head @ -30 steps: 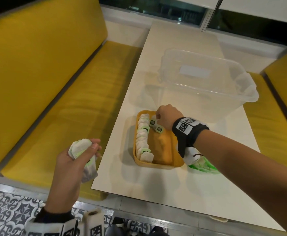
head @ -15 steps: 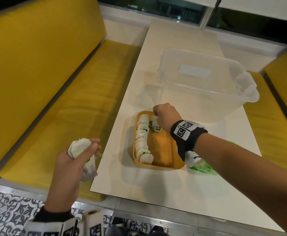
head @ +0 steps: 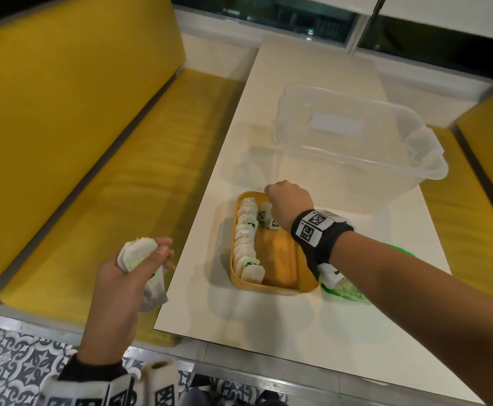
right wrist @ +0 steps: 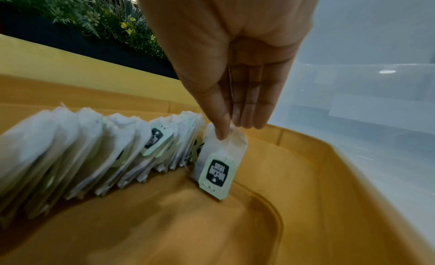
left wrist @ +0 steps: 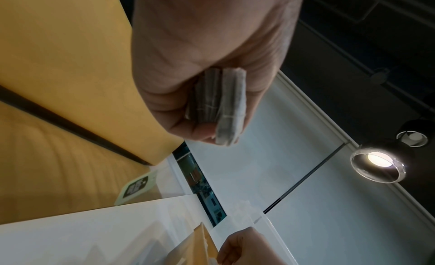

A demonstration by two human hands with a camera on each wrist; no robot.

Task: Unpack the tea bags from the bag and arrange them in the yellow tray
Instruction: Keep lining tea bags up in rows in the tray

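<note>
On the tabletop (head: 283, 347) the yellow tray (head: 286, 259) lies with its long axis running away from the person, a row of tea bags (head: 246, 235) standing along its left wall. The right hand (head: 289, 205), the nearer, pinches one tea bag (right wrist: 219, 157) upright at the row's far end. The left hand (head: 128, 271), off the tabletop's left edge, grips a bundle of tea bags (head: 135, 252).

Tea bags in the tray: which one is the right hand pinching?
The tea bag at the row's far end, upright, its label facing the wrist camera; right hand pinches its top.
</note>
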